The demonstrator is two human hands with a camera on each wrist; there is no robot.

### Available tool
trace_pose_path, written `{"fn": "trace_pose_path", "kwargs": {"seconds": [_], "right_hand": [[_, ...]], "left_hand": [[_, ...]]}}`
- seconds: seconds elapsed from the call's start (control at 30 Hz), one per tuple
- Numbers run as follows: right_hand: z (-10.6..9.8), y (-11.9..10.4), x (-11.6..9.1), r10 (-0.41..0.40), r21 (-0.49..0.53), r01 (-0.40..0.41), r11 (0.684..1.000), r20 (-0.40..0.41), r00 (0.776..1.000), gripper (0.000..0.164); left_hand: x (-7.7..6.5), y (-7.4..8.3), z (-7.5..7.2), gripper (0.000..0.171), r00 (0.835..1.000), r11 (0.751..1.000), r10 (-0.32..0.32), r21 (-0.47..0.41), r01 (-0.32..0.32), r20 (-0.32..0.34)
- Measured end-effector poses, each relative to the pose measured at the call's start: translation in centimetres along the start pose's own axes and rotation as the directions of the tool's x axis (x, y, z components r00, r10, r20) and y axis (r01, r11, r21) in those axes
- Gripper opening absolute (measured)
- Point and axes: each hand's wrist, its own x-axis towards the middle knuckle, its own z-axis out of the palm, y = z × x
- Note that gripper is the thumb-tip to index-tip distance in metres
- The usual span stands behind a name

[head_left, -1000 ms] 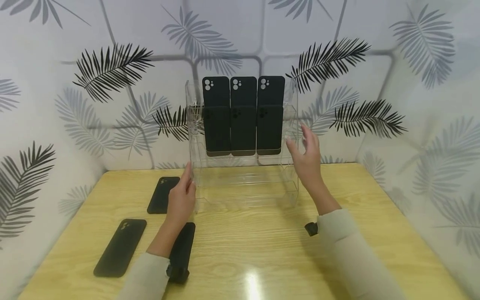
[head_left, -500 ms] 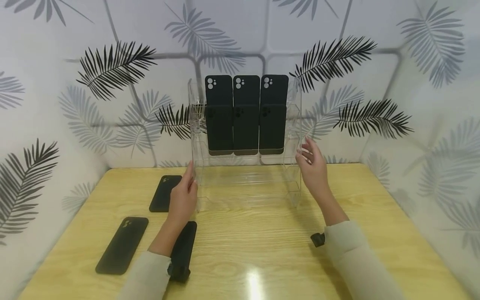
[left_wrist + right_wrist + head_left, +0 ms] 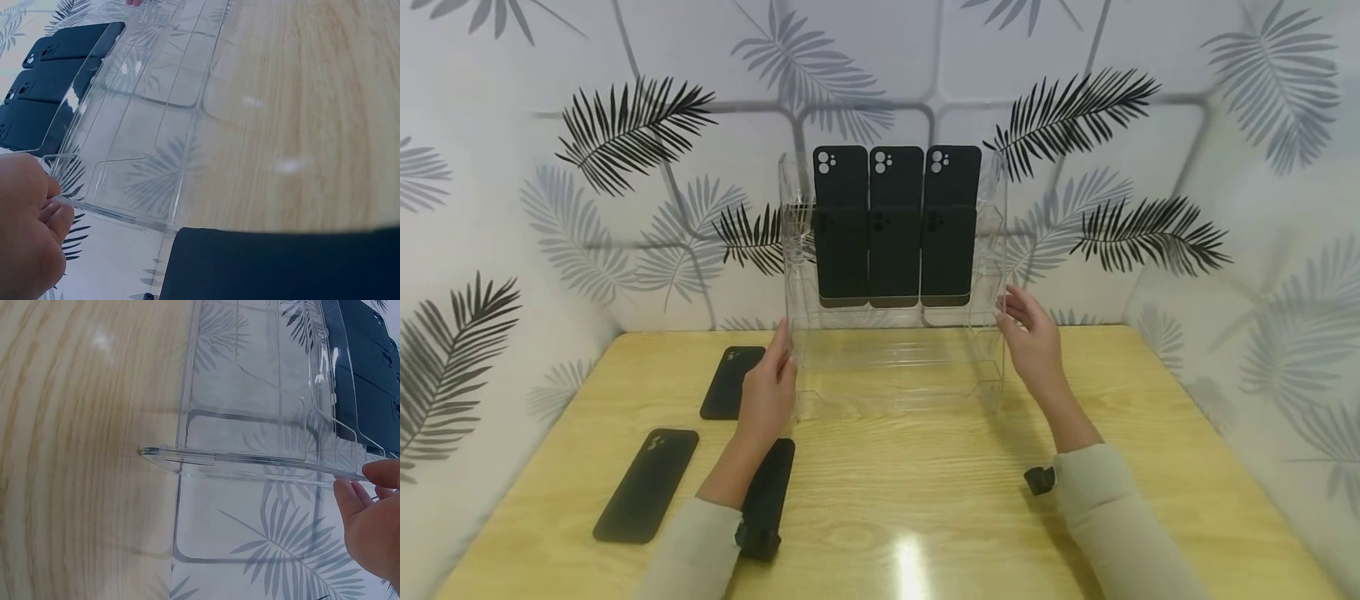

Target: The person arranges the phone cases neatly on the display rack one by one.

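A clear acrylic display stand [image 3: 887,360] with stepped tiers stands upright at the back of the table. Two rows of black phone cases lean in it, a back row [image 3: 896,177] with its camera cutouts showing and a front row [image 3: 895,254] overlapping it. My left hand [image 3: 766,392] grips the edge of the stand's left side panel, fingers curled there in the left wrist view. On the opposite side my right hand [image 3: 1033,346] pinches the right panel's edge [image 3: 275,461] between thumb and fingers.
Three loose black phone cases lie on the wooden table at the left: one at the back [image 3: 728,385], one farther left [image 3: 646,487], and one [image 3: 771,483] partly under my left wrist. A leaf-patterned wall [image 3: 880,75] rises right behind the stand.
My right hand, spread beside the stand's right panel a second ago, has moved down and slightly outward and now pinches its edge. The left hand keeps its grip. The cases stay put.
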Motion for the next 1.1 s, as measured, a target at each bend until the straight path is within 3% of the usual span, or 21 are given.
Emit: {"fn": "trace_pose_path", "kwargs": {"seconds": [0.13, 0.23, 0.33, 0.43, 0.57, 0.67, 0.83, 1.0, 1.1], "right_hand": [[0.0, 0.0, -0.1, 0.0, 0.01, 0.0, 1.0, -0.003, 1.0, 0.052], [0.1, 1.0, 0.3, -0.006, 0.034, 0.006, 0.999, -0.012, 1.0, 0.052], [0.2, 1.1, 0.3, -0.004, 0.045, 0.004, 0.999, -0.007, 1.0, 0.053], [0.3, 1.3, 0.3, -0.003, 0.049, 0.003, 0.999, -0.002, 1.0, 0.053], [0.2, 1.3, 0.3, -0.014, 0.051, 0.015, 0.999, -0.009, 1.0, 0.052], [0.2, 1.2, 0.3, -0.014, 0.074, 0.015, 0.997, -0.013, 1.0, 0.052], [0.4, 1.1, 0.2, 0.02, 0.095, -0.022, 0.995, 0.015, 1.0, 0.053], [0.3, 0.8, 0.0, 0.024, 0.08, -0.024, 0.997, 0.008, 1.0, 0.052], [0.0, -0.1, -0.3, 0.039, 0.082, -0.041, 0.996, 0.022, 0.999, 0.052]], "left_hand": [[0.4, 0.1, -0.7, 0.065, 0.998, 0.998, -0.03, -0.049, 0.033, 0.061], [0.6, 0.6, -1.6, 0.062, 0.987, 0.993, -0.091, -0.065, 0.1, 0.129], [0.4, 0.9, -2.8, 0.058, 0.967, 0.986, -0.152, -0.035, 0.163, 0.203], [-0.5, 1.0, -3.9, 0.058, 0.934, 0.98, -0.196, 0.04, 0.193, 0.299], [-2.3, 0.7, -5.1, 0.058, 0.888, 0.977, -0.187, 0.175, 0.123, 0.42], [-3.8, 0.4, -5.6, 0.061, 0.864, 0.967, -0.176, 0.246, 0.062, 0.472], [-6.3, 0.0, -6.0, 0.068, 0.816, 0.945, -0.204, 0.327, 0.02, 0.54], [-8.1, -0.6, -5.8, 0.073, 0.797, 0.902, -0.149, 0.411, -0.133, 0.585], [-8.8, -0.9, -5.5, 0.079, 0.775, 0.884, -0.149, 0.434, -0.174, 0.614]]}}
